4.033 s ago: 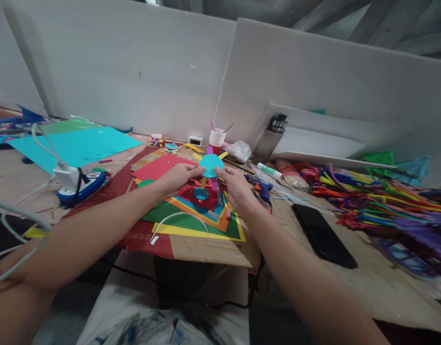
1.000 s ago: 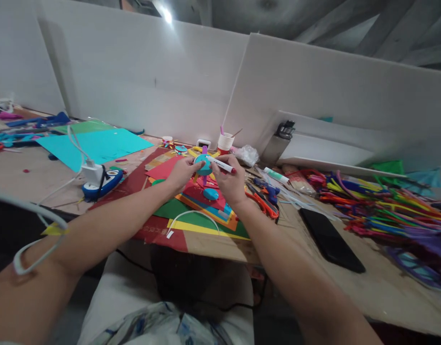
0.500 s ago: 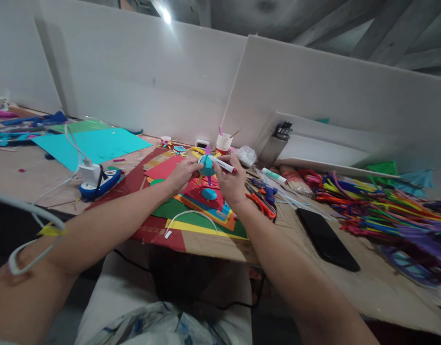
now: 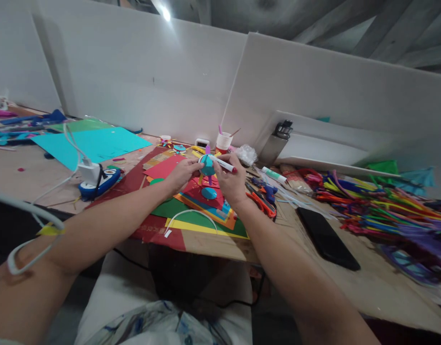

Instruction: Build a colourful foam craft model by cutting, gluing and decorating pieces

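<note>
My left hand (image 4: 184, 174) pinches the left edge of a small round craft piece (image 4: 207, 166), which has a blue face and purple and yellow strips sticking out. My right hand (image 4: 231, 176) is closed round a white marker (image 4: 223, 164) with a dark red end, its other end lying near the top of the blue face. My right fingers are close to the craft piece; whether they touch it I cannot tell. Below them, a blue oval (image 4: 209, 193) rests on red paper (image 4: 195, 197), over green, orange and yellow sheets.
Orange-handled scissors (image 4: 261, 204) lie right of the papers, near a black phone (image 4: 328, 238) and a heap of coloured pipe cleaners (image 4: 381, 211). A paper cup (image 4: 223, 141) stands behind my hands. At left are a blue power strip (image 4: 100, 184) and a turquoise sheet (image 4: 94, 146).
</note>
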`<state>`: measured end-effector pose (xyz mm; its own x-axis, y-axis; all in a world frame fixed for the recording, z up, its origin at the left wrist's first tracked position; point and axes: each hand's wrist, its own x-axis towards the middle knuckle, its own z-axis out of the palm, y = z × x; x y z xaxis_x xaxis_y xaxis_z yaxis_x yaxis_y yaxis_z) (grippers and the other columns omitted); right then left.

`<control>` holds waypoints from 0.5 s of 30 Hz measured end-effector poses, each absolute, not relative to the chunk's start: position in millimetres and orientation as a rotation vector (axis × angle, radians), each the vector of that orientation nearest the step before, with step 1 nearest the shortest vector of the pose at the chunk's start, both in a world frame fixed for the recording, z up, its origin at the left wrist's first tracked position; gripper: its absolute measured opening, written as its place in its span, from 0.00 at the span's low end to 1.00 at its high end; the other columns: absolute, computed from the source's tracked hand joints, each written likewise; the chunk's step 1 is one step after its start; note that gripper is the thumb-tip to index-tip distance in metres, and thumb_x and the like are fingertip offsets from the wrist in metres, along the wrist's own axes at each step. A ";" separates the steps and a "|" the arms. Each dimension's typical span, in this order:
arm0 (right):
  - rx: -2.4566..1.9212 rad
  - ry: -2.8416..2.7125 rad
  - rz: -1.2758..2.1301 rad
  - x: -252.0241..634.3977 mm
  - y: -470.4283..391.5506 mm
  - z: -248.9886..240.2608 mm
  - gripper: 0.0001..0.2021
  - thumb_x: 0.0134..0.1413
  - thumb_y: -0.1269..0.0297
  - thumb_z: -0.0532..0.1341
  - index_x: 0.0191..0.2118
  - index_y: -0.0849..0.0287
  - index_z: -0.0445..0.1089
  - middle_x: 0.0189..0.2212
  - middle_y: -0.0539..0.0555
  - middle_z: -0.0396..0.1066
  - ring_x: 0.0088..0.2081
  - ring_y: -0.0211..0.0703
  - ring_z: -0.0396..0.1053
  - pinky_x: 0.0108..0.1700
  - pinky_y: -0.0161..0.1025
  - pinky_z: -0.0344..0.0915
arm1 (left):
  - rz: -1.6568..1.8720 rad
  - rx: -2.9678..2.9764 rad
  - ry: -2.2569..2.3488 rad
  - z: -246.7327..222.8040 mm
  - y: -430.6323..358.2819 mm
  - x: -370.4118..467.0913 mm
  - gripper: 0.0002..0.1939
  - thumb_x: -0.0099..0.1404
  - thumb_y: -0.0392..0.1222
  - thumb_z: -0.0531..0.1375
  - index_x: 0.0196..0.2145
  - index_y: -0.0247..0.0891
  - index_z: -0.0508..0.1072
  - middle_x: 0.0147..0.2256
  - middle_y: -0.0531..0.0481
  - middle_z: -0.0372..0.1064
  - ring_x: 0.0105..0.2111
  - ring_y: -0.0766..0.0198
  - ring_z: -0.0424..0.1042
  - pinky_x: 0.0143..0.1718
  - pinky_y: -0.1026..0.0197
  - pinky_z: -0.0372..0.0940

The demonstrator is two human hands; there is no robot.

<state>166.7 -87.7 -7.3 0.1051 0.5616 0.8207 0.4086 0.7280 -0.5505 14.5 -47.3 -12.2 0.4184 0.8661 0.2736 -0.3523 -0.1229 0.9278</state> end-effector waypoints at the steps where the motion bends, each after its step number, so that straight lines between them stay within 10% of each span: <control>1: -0.827 -1.515 0.141 166.7 -87.9 -7.3 0.06 0.56 0.60 0.62 0.35 0.57 0.67 0.30 0.50 0.71 0.31 0.38 0.67 0.38 0.38 0.66 | 1.122 1.305 0.522 -12.1 -47.3 14.6 0.11 0.52 0.44 0.67 0.29 0.32 0.75 0.27 0.49 0.71 0.27 0.69 0.67 0.32 0.64 0.61; 15: -0.843 -1.595 0.101 168.8 -93.6 -5.3 0.05 0.56 0.61 0.61 0.35 0.56 0.69 0.31 0.51 0.72 0.32 0.40 0.69 0.39 0.40 0.67 | 1.122 1.287 0.535 -9.6 -49.8 15.3 0.12 0.50 0.43 0.68 0.28 0.32 0.76 0.28 0.49 0.72 0.28 0.68 0.68 0.32 0.65 0.61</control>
<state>168.8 -93.6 -5.3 0.0347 0.5626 0.8260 0.4534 0.7276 -0.5147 15.3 -49.8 -9.6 0.4127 0.8737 0.2575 -0.3507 -0.1085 0.9302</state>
